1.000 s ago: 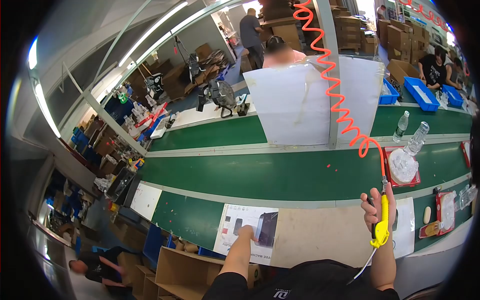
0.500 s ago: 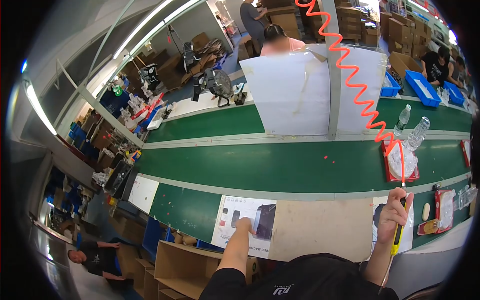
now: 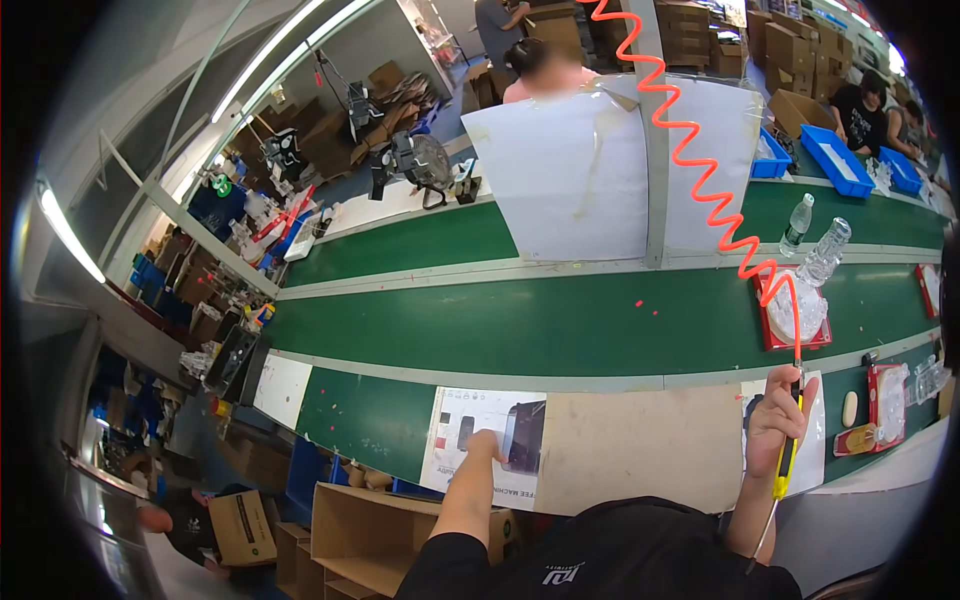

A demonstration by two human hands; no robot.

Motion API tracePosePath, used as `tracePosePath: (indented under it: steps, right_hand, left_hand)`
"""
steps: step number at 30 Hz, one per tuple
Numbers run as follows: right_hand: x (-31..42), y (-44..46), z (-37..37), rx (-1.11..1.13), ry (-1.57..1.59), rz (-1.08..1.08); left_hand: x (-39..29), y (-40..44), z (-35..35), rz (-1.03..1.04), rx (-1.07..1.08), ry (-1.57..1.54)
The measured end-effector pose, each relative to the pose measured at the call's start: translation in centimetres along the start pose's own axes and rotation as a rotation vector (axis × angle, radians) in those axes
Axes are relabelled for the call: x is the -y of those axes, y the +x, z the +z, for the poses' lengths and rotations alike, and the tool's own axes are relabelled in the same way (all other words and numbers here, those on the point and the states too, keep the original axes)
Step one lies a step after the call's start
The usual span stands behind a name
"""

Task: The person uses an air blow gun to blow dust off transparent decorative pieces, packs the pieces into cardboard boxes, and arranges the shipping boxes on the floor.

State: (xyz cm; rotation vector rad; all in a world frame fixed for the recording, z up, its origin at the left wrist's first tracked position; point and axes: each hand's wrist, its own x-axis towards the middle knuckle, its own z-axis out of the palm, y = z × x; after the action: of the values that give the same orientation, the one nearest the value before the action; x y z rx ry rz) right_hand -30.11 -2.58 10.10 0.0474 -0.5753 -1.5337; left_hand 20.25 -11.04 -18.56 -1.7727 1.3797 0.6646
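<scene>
A: Where is the air gun (image 3: 785,472)?

B: On my feed, near right, gripped by the right hand (image 3: 775,421); the left hand (image 3: 484,446) lies on the printed panel (image 3: 518,437), grip unclear.

A: Hazard?

B: If I swing it, the red hose (image 3: 697,162) could topple the clear bottle (image 3: 797,226) beyond.

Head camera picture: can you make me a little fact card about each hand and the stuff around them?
Left hand: on or just above a printed sheet
Right hand: gripping a yellow air gun
Joined to the air gun: an orange coiled hose
Between the hands: a plain brown board
Beyond the board: a green belt
Farther off, right side: clear bottle
</scene>
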Motion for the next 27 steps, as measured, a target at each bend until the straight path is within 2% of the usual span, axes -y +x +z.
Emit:
tracePosePath:
  steps: [13, 16, 20, 23, 27]
  right_hand:
    - [0.3, -0.3, -0.6, -0.083, 0.023, -0.092]
    - [1.3, 0.0, -1.0, -0.083, -0.155, 0.029]
    - [3.5, 0.9, -2.4, -0.253, -0.635, 0.265]
    - [4.0, 1.8, -3.3, -0.286, -1.111, 0.397]
    - [2.8, 1.8, -4.0, -0.397, -1.569, 0.449]
  left_hand:
    - [-0.3, 0.3, -0.1, -0.038, 0.028, 0.016]
    - [-0.2, -0.1, -0.1, -0.024, -0.017, 0.017]
    - [-0.1, -0.1, -0.1, -0.02, -0.01, 0.004]
    - [-0.3, -0.2, -0.2, -0.045, 0.001, 0.012]
    - [-0.3, 0.4, -0.1, -0.073, 0.005, 0.011]
